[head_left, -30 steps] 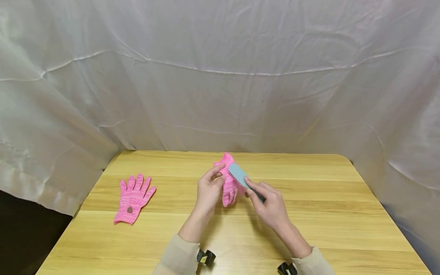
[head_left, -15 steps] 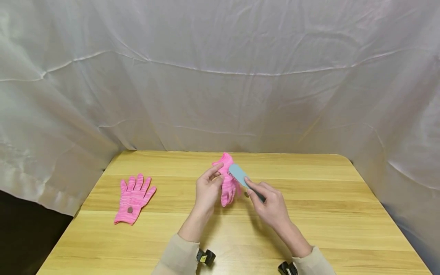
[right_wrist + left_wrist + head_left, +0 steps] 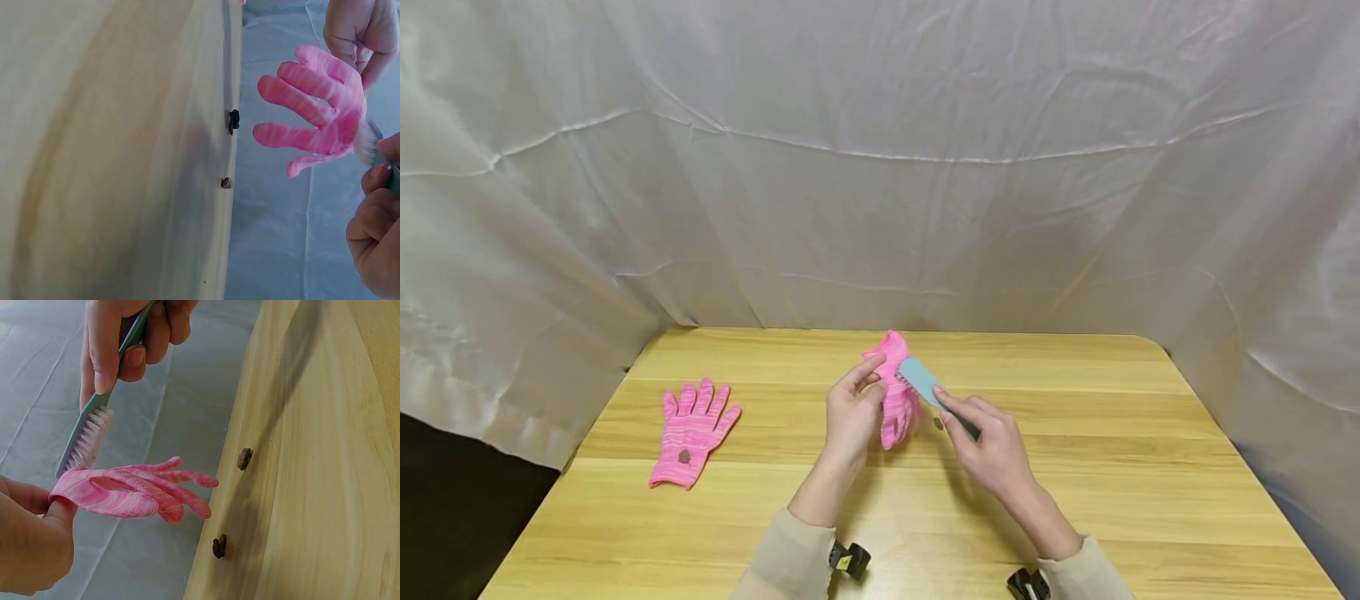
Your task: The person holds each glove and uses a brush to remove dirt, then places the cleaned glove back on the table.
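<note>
My left hand (image 3: 848,421) pinches a pink knitted glove (image 3: 892,417) by its cuff end, held above the table with its fingers dangling toward me. In my right hand (image 3: 992,446) is a scrubbing brush (image 3: 921,377) with a blue-green back, the index finger laid along it. Its pale bristles (image 3: 94,434) touch the glove near the cuff in the left wrist view. Flat on the table at the left lies a second pink glove (image 3: 694,437), bearing a brown lump (image 3: 684,456) near its cuff.
Two small dark brown crumbs, one (image 3: 244,459) and another (image 3: 219,545), lie on the wooden table (image 3: 1075,500) beneath the held glove. A grey-silver curtain (image 3: 880,208) hangs behind the table and along its sides.
The held glove and my left hand have shifted slightly to the left. The brush and my right hand stay almost in place, and the glove on the table has not moved.
</note>
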Tool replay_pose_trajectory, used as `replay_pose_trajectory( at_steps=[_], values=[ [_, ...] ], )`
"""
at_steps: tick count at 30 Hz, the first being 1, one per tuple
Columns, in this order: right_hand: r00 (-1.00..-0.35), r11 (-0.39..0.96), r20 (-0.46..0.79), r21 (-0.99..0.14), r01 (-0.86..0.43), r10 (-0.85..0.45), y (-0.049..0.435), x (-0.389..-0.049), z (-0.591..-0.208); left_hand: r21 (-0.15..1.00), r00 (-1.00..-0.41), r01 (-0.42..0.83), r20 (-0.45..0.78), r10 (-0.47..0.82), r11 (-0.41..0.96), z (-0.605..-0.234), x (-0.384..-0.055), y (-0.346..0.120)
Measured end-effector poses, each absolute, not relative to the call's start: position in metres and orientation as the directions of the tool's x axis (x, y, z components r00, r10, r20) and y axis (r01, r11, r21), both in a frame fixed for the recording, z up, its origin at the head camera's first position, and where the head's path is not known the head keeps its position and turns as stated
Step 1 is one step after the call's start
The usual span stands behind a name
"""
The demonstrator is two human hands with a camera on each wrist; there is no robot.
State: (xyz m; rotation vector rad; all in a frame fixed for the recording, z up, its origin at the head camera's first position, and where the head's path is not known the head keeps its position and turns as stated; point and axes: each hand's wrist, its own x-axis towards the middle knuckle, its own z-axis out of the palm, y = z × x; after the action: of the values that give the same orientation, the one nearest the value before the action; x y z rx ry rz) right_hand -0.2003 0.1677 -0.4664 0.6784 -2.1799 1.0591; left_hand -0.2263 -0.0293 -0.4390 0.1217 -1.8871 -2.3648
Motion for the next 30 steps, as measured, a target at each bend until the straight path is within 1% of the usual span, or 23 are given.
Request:
replay_pose_trajectory(
  at_steps=[15,24,30],
  values=[
    [-0.699,0.564,0.695,-0.513,-0.647,-0.17,0.1688,-0.2007,-0.4662,0.97,-0.987,0.029,-0.01,-0.159,-0.24,-0.4351,-0.2263,-0.0312],
    [-0.699,0.517,0.698,-0.545,-0.66,-0.157,0.1686,-0.2007,-0.4648,0.97,-0.986,0.039,-0.002,-0.166,-0.241,-0.4358,-0.2279,-0.0315],
    [-0.719,0.493,0.685,-0.587,-0.642,-0.121,0.1692,-0.1995,-0.4639,0.968,-0.975,0.063,0.007,-0.223,-0.243,-0.4336,-0.2297,-0.0378]
  ],
)
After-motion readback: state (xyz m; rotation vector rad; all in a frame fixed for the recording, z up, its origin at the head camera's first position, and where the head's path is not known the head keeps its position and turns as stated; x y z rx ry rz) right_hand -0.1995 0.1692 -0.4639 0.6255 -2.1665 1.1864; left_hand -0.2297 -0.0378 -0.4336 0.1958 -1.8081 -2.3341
